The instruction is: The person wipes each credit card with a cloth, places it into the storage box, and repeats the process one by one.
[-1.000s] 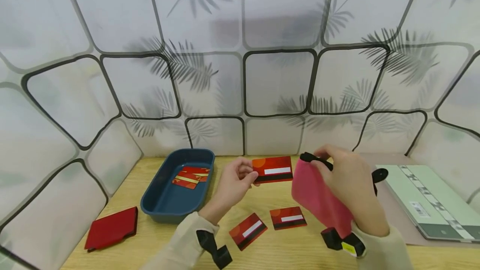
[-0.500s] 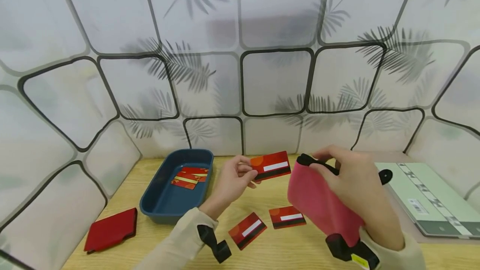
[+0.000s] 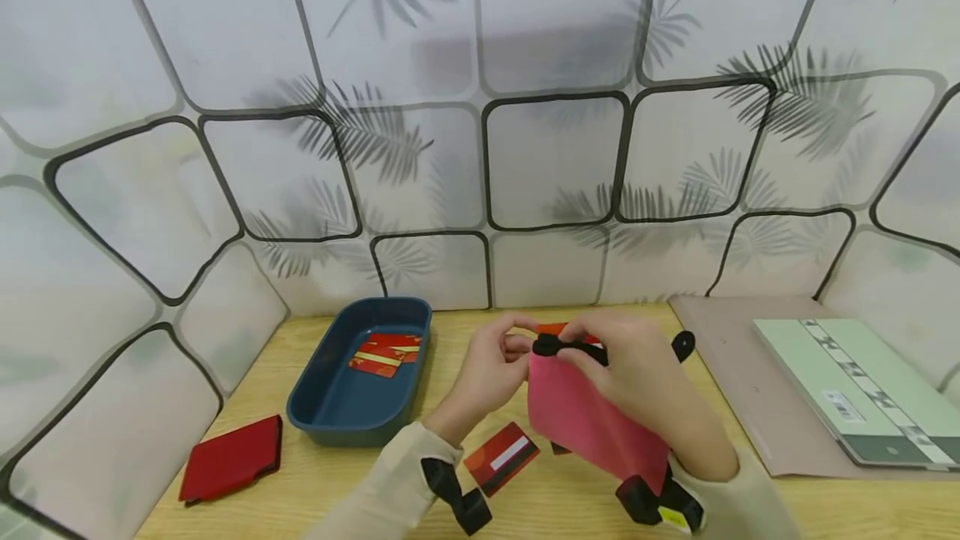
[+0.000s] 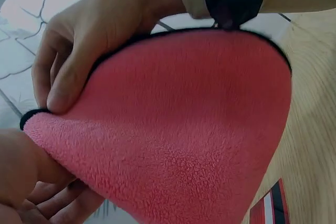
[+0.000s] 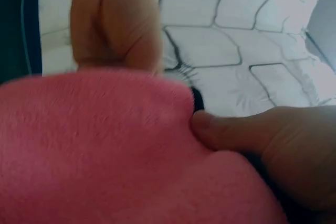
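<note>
My right hand [image 3: 637, 373] pinches a pink fluffy cloth [image 3: 585, 419] by its black edging, and the cloth hangs down in front of the wrist. My left hand [image 3: 495, 365] is at the cloth's left corner, its fingers partly behind the edge. The orange-red top of a bank card [image 3: 553, 328] shows between the hands, behind the cloth; the rest is hidden. In the left wrist view the cloth [image 4: 184, 124] covers most of the picture. On the table lies a red bank card [image 3: 501, 458] with a white strip. Another card [image 3: 558, 448] is almost wholly covered by the cloth.
A blue tray [image 3: 315, 423] holding several red-and-gold cards stands at the left. Nearer lies a red wallet-like case [image 3: 231, 458]. To the right, a pale green box or folder [image 3: 847, 390] rests on a greyish-pink sheet [image 3: 738, 390]. A patterned curtain [image 3: 555, 165] encloses the table.
My right hand has brought the cloth leftward to my left hand. The card there, fully visible before, is now mostly behind the cloth. One card on the table has become covered.
</note>
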`<action>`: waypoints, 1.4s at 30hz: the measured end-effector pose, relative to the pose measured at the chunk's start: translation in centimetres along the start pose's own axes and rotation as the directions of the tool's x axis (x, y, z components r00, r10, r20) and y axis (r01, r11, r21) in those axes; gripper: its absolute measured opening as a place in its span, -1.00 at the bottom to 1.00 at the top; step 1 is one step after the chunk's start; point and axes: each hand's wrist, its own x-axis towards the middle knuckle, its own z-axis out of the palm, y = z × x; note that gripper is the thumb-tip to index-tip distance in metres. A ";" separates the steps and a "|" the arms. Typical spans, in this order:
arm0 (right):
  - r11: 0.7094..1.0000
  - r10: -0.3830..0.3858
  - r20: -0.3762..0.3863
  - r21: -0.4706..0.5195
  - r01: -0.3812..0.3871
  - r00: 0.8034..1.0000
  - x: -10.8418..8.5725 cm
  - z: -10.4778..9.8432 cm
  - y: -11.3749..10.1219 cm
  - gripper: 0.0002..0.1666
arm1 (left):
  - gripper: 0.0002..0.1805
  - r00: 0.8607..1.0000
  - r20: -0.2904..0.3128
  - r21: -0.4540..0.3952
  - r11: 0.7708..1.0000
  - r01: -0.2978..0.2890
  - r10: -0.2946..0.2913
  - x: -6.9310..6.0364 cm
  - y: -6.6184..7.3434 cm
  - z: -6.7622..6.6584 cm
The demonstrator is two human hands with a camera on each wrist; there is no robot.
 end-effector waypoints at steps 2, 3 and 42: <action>0.999 -0.032 -0.020 0.005 0.032 0.999 0.0 0.5 0.4 -0.76 | -0.65 0.999 0.030 0.000 1.000 -0.021 0.021 -0.2 0.1 0.0; 0.999 -0.047 -0.034 0.005 0.048 0.998 0.0 0.7 0.6 -0.76 | -0.64 0.998 0.045 -0.002 0.999 -0.034 0.034 -0.3 0.1 -0.1; 0.981 0.105 -0.024 -0.163 -0.108 0.994 -0.4 -0.9 3.0 -0.72 | -0.72 0.996 0.031 -0.070 0.994 -0.086 0.088 -2.0 -1.5 -2.5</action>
